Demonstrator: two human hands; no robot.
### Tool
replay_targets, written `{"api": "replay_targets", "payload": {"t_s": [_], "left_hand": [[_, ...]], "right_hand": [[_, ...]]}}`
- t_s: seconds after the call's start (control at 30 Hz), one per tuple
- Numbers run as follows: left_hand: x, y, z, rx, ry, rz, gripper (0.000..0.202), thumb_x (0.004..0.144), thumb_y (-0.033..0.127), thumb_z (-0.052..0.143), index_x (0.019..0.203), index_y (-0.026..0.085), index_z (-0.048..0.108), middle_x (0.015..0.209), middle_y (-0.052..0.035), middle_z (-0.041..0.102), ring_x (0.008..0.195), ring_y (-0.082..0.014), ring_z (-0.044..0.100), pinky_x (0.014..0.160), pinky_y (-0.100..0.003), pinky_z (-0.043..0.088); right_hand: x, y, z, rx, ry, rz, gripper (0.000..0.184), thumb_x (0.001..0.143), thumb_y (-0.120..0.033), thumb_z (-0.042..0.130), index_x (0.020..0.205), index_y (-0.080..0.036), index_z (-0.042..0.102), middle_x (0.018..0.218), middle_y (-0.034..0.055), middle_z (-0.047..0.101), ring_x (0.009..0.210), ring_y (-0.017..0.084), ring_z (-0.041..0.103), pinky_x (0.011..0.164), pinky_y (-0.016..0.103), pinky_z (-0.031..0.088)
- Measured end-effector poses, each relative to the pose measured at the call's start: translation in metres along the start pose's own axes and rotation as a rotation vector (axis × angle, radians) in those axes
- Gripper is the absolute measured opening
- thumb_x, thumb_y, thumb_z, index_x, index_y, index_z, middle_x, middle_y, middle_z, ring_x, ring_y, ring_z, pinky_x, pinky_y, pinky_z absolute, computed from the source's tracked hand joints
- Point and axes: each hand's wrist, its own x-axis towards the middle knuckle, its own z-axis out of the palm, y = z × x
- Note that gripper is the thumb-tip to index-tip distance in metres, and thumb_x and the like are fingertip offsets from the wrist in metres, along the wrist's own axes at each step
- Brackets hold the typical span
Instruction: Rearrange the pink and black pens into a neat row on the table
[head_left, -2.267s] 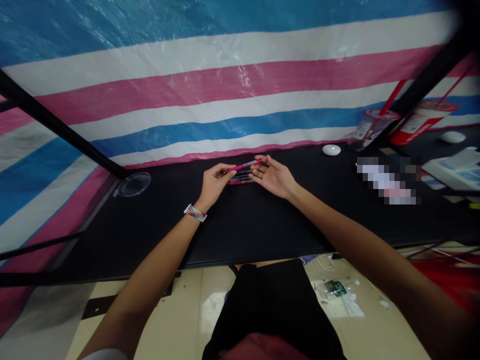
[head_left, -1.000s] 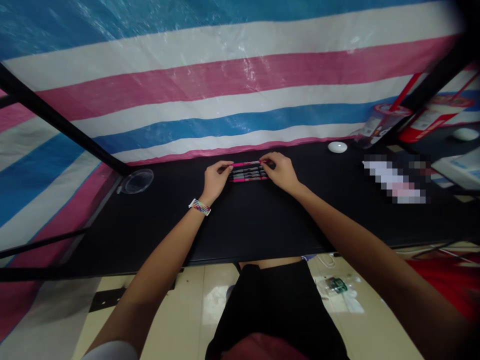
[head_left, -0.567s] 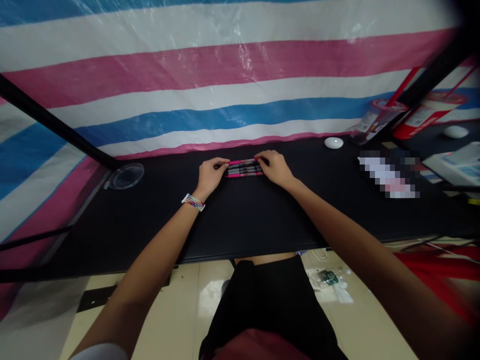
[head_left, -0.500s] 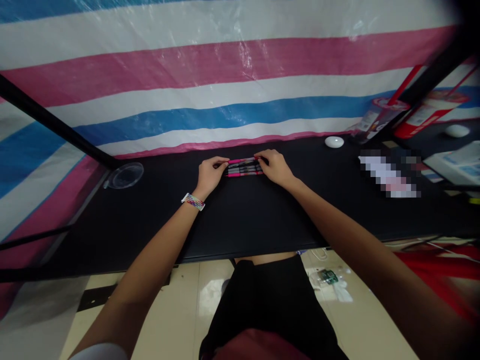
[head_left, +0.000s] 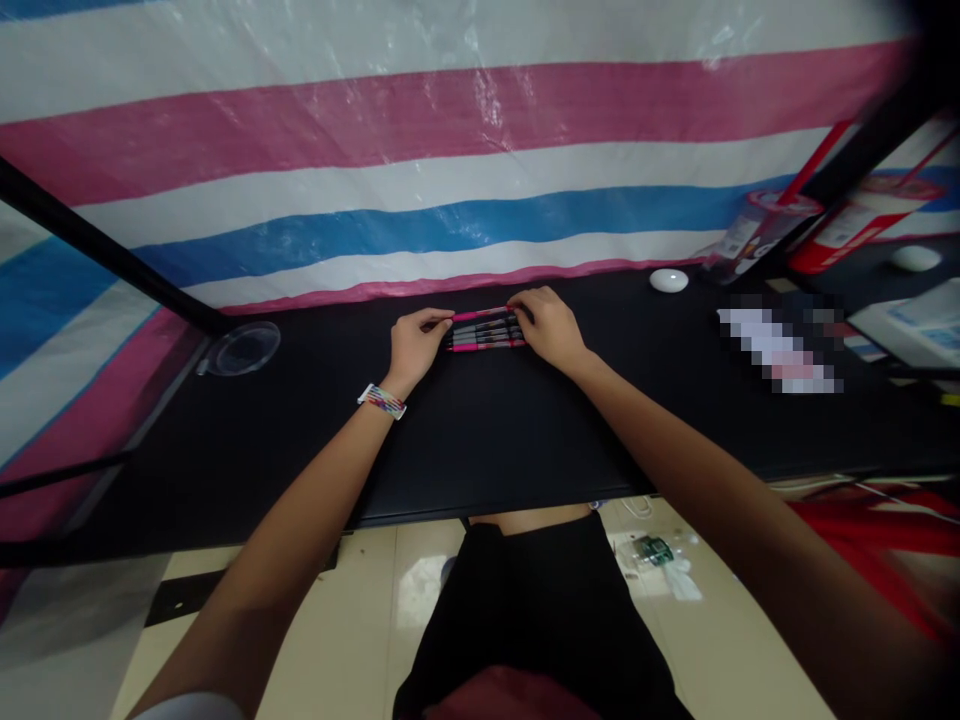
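Note:
A pink pen [head_left: 480,314] lies crosswise between my hands at the far side of a small row of pens. My left hand [head_left: 415,348] pinches its left end between thumb and fingers. My right hand [head_left: 553,330] is closed on its right end, fingers bent and covering the tip. Just nearer to me, several grey and black pens [head_left: 486,331] lie side by side on the black tabletop [head_left: 487,430]. The nearest pen in the row [head_left: 466,347] has a pink end. My right fingers partly hide the right ends of the row.
A clear round plastic lid [head_left: 244,348] lies on the left. To the right are a white egg-shaped object [head_left: 669,280], a drink cup with a red straw [head_left: 761,235] and a red-and-white cup [head_left: 844,235]. Striped plastic sheeting [head_left: 450,115] hangs behind the table; black poles [head_left: 97,235] frame it.
The pink pen has shifted slightly away from the rest of the row, with both hands still on its ends. A narrow gap now shows beside it. The camera view has moved a little.

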Motion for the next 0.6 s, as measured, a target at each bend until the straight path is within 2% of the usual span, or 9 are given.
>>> {"api": "replay_targets", "payload": {"t_s": [0.13,0.27,0.43,0.6], "left_hand": [[0.001,-0.001,0.0,0.026,0.007,0.013,0.017,0.091,0.02,0.079,0.102,0.028,0.089,0.105,-0.0059,0.088,0.096,-0.027,0.082,0.098,-0.047,0.065],[0.001,-0.002,-0.001,0.039,0.009,0.005,0.018,0.091,0.018,0.079,0.101,0.029,0.09,0.104,-0.0054,0.088,0.098,-0.0286,0.082,0.1,-0.049,0.064],[0.0,-0.001,-0.001,0.068,-0.008,0.017,0.021,0.091,0.017,0.077,0.101,0.029,0.09,0.103,-0.0047,0.088,0.1,-0.0295,0.082,0.102,-0.051,0.063],[-0.001,0.0,-0.001,0.105,-0.004,-0.007,0.023,0.092,0.015,0.075,0.101,0.029,0.09,0.104,-0.0062,0.088,0.097,-0.0306,0.082,0.099,-0.052,0.063]], "right_hand": [[0.001,0.004,0.003,0.009,-0.041,0.034,0.034,0.103,-0.021,0.049,0.115,-0.025,0.08,0.109,0.0132,0.076,0.11,0.036,0.064,0.101,0.057,0.054],[0.001,0.011,0.007,0.099,-0.074,0.054,0.036,0.102,-0.021,0.051,0.118,-0.026,0.082,0.115,0.0117,0.079,0.116,0.037,0.066,0.109,0.059,0.051],[0.001,0.015,0.01,0.178,-0.056,0.076,0.035,0.099,-0.018,0.055,0.115,-0.027,0.086,0.119,0.0088,0.081,0.12,0.037,0.069,0.113,0.06,0.05],[0.0,0.015,0.01,0.19,-0.042,0.083,0.037,0.096,-0.017,0.056,0.114,-0.026,0.087,0.117,0.0097,0.082,0.117,0.037,0.07,0.112,0.063,0.051]]}}
